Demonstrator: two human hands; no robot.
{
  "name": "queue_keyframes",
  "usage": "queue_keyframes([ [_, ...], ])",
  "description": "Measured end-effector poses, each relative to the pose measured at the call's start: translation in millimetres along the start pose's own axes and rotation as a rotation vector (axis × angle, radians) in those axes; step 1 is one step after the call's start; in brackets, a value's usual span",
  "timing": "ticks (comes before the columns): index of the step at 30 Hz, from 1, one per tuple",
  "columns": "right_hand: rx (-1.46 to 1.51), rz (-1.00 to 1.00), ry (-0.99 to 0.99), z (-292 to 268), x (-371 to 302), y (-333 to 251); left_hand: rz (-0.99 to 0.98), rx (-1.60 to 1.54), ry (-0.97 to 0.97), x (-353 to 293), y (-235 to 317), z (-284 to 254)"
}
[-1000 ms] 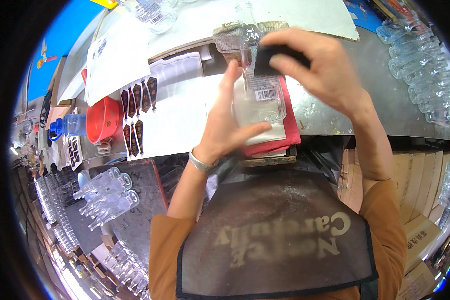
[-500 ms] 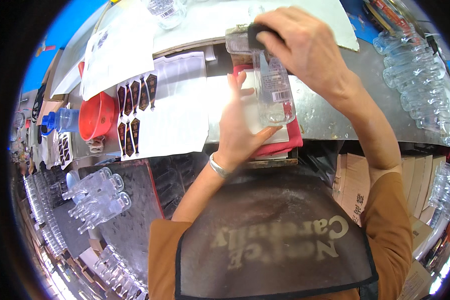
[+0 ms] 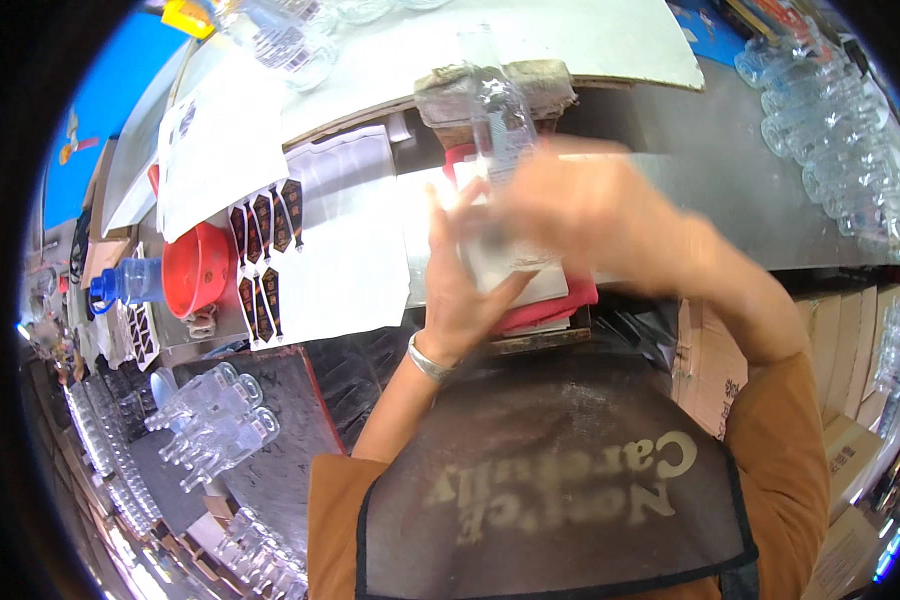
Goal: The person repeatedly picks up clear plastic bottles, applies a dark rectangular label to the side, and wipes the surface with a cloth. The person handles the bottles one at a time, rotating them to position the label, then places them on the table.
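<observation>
A clear bottle (image 3: 500, 115) lies with its neck across a rag-wrapped rest (image 3: 550, 85); its base points toward me. My left hand (image 3: 460, 290), a silver bangle at its wrist, cups the bottle's lower end, thumb below and fingers along the left side. Over the bottle's body is my right hand (image 3: 585, 210), smeared by motion. Its fingers are closed round a small black pad (image 3: 492, 230), whose shape is blurred now. Under the bottle are white paper and a folded red cloth (image 3: 550, 312). The bottle's base is mostly hidden.
At left are sheets with dark label stickers (image 3: 262, 222), a red bowl (image 3: 196, 270) and a blue-capped bottle (image 3: 130, 282). Clear bottles (image 3: 800, 130) line the right side; others (image 3: 215, 415) lie on a lower surface at left. Cardboard boxes (image 3: 710, 360) stand below the bench at right.
My right hand has come down from the bottle's upper part toward its base, with the black pad. The bottle now sits further left, closer into my left hand. The view has shifted slightly.
</observation>
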State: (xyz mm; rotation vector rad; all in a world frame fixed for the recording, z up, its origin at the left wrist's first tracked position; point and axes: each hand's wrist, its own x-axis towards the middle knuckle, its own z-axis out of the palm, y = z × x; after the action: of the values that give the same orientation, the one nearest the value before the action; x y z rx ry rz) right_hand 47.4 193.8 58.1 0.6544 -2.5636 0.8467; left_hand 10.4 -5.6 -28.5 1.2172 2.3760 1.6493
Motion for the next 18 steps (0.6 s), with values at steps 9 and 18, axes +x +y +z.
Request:
queue_keyframes([
  [9,0.241,0.093,0.091,5.1,-33.2,10.9,-0.083,-0.101,-0.164,-4.1,-16.3,-11.5],
  [18,0.376,0.077,0.162,9.9,-67.2,5.0,-0.073,-0.045,-0.183,-3.3,-11.2,-17.9],
])
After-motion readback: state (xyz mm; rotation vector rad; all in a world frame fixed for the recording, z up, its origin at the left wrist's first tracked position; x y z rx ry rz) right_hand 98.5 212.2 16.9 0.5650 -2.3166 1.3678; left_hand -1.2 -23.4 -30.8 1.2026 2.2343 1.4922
